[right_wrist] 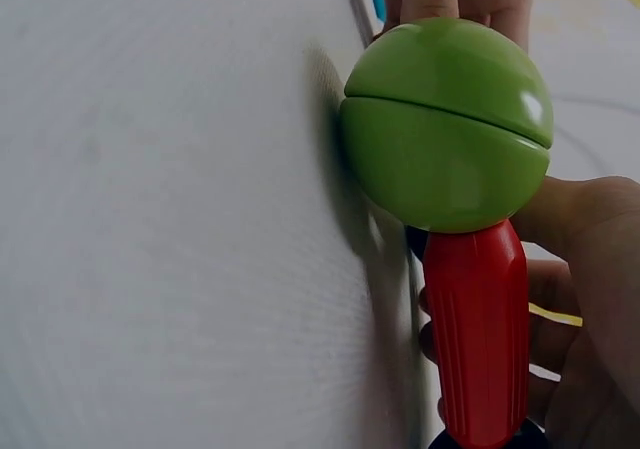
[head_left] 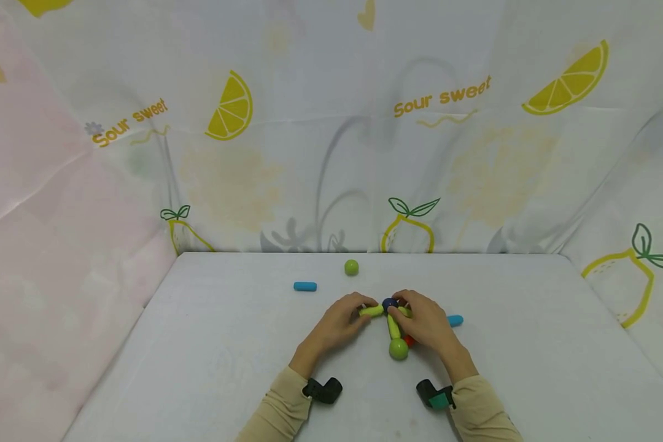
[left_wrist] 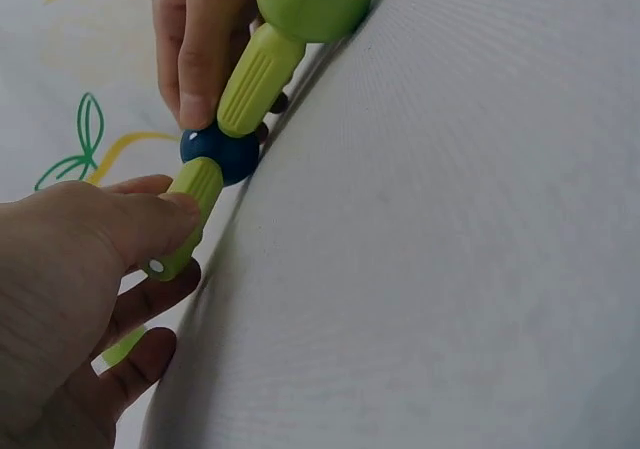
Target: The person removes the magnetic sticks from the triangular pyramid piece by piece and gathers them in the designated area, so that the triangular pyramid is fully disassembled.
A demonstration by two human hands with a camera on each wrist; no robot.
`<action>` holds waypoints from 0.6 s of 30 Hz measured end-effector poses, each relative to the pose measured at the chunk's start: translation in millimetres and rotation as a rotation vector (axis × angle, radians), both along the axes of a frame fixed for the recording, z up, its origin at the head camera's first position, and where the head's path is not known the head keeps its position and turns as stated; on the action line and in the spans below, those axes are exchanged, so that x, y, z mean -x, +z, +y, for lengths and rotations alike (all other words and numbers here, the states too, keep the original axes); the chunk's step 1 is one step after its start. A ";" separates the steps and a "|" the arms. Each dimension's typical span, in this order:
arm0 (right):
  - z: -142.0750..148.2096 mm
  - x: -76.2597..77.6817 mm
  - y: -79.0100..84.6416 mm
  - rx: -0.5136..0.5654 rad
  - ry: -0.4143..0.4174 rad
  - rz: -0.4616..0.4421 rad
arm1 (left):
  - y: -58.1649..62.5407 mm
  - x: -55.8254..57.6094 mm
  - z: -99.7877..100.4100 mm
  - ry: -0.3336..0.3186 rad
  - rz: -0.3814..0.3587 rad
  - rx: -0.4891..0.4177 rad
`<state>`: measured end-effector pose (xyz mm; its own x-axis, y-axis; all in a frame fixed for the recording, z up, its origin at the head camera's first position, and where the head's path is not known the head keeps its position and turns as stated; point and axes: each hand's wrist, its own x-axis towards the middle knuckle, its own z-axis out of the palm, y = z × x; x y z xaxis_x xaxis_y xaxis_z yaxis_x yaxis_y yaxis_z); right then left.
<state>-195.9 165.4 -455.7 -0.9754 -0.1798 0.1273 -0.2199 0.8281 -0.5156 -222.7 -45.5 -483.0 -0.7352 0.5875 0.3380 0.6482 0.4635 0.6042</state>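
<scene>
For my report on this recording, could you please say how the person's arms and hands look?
The left sleeve and right sleeve are plain beige. The left hand and right hand wear no gloves. Worn at the wrists, the left device is black, the right device black with a green patch.

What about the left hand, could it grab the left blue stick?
Probably yes: only bare table lies between the left hand and that blue stick, but it pinches a yellow-green stick it may need to release.

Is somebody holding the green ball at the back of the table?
No, that green ball sits apart from the left hand and the right hand.
</scene>
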 end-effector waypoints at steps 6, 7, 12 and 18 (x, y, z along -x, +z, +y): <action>0.1 0.5 -2.3 -0.004 0.017 -0.009 | -3.2 2.2 -1.7 0.019 0.037 0.007; 0.2 0.7 -3.0 -0.003 0.019 -0.011 | -3.7 2.6 -2.1 0.019 0.038 0.008; -1.1 0.7 -4.3 0.003 0.022 -0.016 | -5.7 3.5 -3.8 0.024 0.025 0.004; -2.8 -1.0 -2.2 0.011 0.013 -0.009 | -4.1 3.4 -5.3 0.015 0.016 0.000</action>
